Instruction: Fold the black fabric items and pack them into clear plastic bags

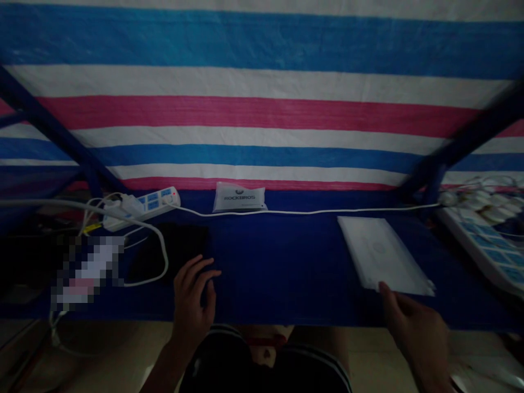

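Observation:
My left hand [193,297] rests near the front of a dark blue table [278,267], fingers spread over the edge of a flat black object [174,254]. My right hand [413,327] reaches up from the lower right, its fingertips touching the near corner of a stack of white flat packets [382,254]. Whether it pinches the packets is unclear in the dim light.
A white power strip [141,208] with cables lies at the back left, and a white cord [311,212] runs along the back. A grey ROCKBROS pouch [238,197] leans on the striped tarp [262,109]. Another power strip [487,240] lies at right.

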The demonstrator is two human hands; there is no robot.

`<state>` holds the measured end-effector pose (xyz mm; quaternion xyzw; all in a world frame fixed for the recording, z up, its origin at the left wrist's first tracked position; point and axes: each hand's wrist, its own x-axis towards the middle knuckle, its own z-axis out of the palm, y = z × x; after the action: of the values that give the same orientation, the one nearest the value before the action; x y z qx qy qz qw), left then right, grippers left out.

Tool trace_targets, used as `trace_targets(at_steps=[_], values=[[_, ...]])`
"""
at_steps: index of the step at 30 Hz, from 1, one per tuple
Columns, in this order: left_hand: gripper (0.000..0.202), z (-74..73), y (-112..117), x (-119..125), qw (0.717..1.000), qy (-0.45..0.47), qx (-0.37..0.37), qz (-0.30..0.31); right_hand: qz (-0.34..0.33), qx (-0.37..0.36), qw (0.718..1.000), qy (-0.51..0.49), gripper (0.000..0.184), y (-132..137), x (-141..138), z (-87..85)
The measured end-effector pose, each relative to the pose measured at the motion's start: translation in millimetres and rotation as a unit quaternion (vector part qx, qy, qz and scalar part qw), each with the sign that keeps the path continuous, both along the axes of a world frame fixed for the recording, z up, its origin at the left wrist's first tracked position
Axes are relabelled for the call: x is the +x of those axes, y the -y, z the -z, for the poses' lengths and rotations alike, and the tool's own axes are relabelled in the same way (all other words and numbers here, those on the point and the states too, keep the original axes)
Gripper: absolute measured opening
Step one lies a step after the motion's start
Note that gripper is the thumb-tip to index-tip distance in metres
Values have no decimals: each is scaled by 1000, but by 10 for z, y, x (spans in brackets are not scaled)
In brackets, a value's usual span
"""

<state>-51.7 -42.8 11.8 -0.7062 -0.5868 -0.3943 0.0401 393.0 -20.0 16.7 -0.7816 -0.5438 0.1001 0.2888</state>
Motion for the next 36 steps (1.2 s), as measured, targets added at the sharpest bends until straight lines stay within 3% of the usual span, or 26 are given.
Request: trace_targets(at_steps=[3, 7, 13, 18, 23, 29, 33, 36], values=[[25, -144, -364, 191, 997, 14, -39, 71, -81, 30, 996, -10, 59, -8, -426, 23], [25, -246, -1047, 514, 994, -2, -90, 66, -100, 114, 988, -1, 61, -76, -859, 146], [50, -91, -1909, 746, 991, -84, -98, 30, -116, 160, 980, 17, 58, -123, -923, 281], [50, 20, -2219, 714, 988, -99, -116, 6, -105, 176, 978, 31, 56, -123, -925, 249], [20, -6, -2293, 676, 992, -85, -93, 17, -103, 176, 978, 29, 55, -125, -973, 212], [17, -228, -2172, 598, 998, -41, -45, 12, -103, 188, 976, 24, 53, -104, -972, 258], [18, -370, -1644, 612, 995, 1, 43, 88, -111, 195, 974, 21, 52, -100, -978, 243], [18, -305, -1058, 683, 986, -5, 33, 165, -114, 196, 974, 23, 53, -99, -987, 219]])
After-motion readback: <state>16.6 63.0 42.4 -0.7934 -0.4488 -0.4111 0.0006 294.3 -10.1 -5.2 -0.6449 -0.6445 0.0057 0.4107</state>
